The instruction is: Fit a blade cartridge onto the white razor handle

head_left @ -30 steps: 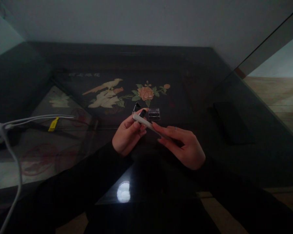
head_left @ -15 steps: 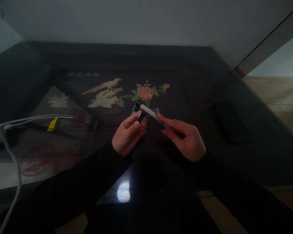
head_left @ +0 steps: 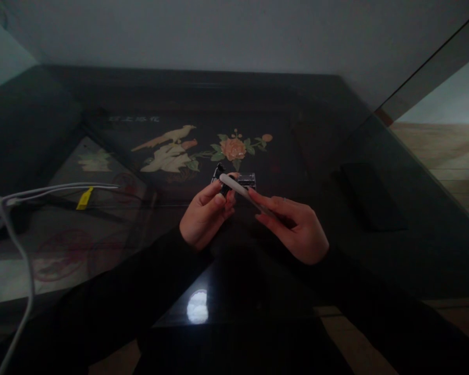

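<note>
My left hand [head_left: 204, 219] is closed in a pinch around a small black piece [head_left: 229, 190], which the fingers and a pale strip partly cover. The pale, flat strip [head_left: 236, 187] has a rounded end and sits between the thumb and fingers of my right hand [head_left: 297, 229]. Its rounded end lies across the black piece; in this dim light I cannot tell whether they touch. Just beyond my left fingertips is a small item with a black top and a thin bright edge [head_left: 219, 169]. A small dark rectangular case with shiny edges [head_left: 249, 178] lies on the table behind the strip.
The dark glass-topped table [head_left: 258, 291] shows a bird-and-flower picture [head_left: 232, 149] beneath its surface. On the right lies a flat black object [head_left: 371, 198]. White cables [head_left: 62, 188] with a yellow tag [head_left: 85, 199] run in from the left. A wall stands behind.
My right hand has moved the strip's rounded end up and right off the black piece, then back down and left over it. My left hand has stayed nearly still.
</note>
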Demonstrator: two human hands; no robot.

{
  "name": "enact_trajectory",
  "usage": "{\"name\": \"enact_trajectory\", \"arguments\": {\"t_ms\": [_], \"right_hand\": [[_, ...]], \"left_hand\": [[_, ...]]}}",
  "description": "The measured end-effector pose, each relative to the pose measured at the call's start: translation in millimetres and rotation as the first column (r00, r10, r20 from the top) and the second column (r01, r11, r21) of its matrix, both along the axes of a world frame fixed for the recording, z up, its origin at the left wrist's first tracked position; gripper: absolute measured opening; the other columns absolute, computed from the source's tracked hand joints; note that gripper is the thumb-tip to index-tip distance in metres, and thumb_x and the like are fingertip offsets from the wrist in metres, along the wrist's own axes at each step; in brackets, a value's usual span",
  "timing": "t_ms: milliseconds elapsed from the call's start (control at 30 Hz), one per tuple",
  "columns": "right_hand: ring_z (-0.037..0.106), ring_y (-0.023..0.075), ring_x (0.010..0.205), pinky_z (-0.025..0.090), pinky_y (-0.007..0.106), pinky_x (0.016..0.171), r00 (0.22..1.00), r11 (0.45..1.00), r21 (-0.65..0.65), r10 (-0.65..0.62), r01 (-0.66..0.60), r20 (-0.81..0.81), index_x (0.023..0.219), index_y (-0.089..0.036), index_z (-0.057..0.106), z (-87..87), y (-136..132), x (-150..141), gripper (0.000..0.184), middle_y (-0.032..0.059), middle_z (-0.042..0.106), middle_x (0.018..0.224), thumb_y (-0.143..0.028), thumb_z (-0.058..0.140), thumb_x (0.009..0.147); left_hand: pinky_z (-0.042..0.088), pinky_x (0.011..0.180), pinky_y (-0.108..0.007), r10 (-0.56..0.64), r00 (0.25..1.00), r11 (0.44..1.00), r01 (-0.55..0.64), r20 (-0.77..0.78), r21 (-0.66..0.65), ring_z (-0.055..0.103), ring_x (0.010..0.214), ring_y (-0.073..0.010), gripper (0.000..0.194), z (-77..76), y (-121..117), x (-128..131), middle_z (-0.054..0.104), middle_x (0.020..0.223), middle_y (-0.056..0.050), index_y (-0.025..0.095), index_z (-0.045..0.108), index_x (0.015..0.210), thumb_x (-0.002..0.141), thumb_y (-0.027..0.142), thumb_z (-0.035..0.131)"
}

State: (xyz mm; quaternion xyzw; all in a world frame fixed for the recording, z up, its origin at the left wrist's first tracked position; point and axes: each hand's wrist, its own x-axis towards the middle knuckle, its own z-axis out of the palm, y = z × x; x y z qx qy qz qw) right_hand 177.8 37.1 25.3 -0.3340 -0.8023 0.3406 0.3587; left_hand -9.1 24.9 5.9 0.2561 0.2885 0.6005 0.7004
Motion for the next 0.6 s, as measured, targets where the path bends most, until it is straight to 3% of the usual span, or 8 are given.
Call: {"name": "enact_trajectory", "arguments": {"t_ms": [233, 367, 600], "right_hand": [[0.057, 0.0107, 0.064, 0.049, 0.024, 0.063, 0.997, 0.998, 0.015, 0.069, -0.068, -0.036, 0.127, -0.025, 0.06, 0.6, -1.6, -1.7, 0.042, 0.0012, 0.072, 0.088, -0.013, 0.057, 0.087], [0.057, 0.0118, 0.064, 0.049, 0.025, 0.063, 0.999, 0.999, 0.023, 0.038, -0.038, -0.018, 0.126, -0.025, 0.061, -0.7, -0.6, -1.1, 0.04, 0.0011, 0.072, 0.083, -0.015, 0.057, 0.087], [0.064, 0.0155, 0.076, 0.052, 0.028, 0.071, 0.999, 0.999, -0.009, -0.034, 0.034, 0.026, 0.127, -0.023, 0.061, -1.9, 2.8, 0.2, 0.041, 0.0047, 0.073, 0.1, -0.016, 0.056, 0.087]], "left_hand": [[0.045, 0.055, -0.014, 0.025, 1.0, 1.0, -0.025, -0.012, 0.015, 0.048, 0.057, -0.0041, 0.049, -1.9, 2.2, 1.4, 0.057, 0.068, 0.004, 0.02, 0.071, 0.101, 0.057, 0.037, 0.087], [0.045, 0.057, -0.014, 0.018, 1.0, 1.0, -0.018, -0.015, 0.005, 0.048, 0.059, -0.0047, 0.048, -1.6, 1.3, 0.7, 0.057, 0.067, 0.005, 0.02, 0.07, 0.101, 0.058, 0.035, 0.087], [0.042, 0.054, -0.015, 0.003, 1.0, 1.0, -0.003, 0.002, -0.013, 0.047, 0.058, -0.0047, 0.05, -0.4, 0.0, 0.2, 0.056, 0.069, 0.004, 0.018, 0.07, 0.1, 0.056, 0.033, 0.088]]}}
